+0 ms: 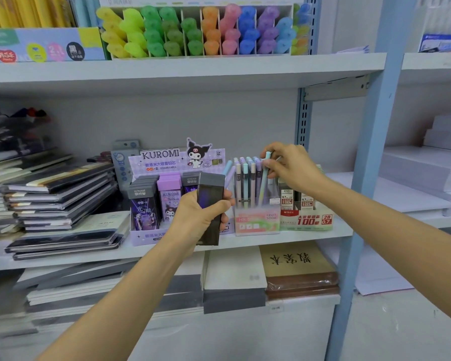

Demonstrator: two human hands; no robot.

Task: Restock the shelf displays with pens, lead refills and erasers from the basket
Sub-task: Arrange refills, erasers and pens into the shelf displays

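Both forearms reach up from the bottom edge toward the middle shelf [310, 237]. Left hand [193, 220] is clenched round a dark lead refill case [211, 194], held upright in the air just in front of the Kuromi display [156, 204]; whether it grips one case or a small stack, I cannot tell. Right hand [294, 170], higher and further in, pinches the top of a teal pen [264, 183] whose lower end is already down inside the clear pen box [257, 220], among other pastel pens standing there.

Judging from this, restocking is mid-way: the pen box looks nearly full, with this pen being seated and a couple leaning loose at its near-left corner, just beyond the left fingers. Rows behind the left hand in the Kuromi display hold refill cases, with room apparently left for the one held. A red-and-green refill carton [306, 220] under the right wrist looks stocked. No basket and no erasers are in view, so how much stock remains cannot be told.
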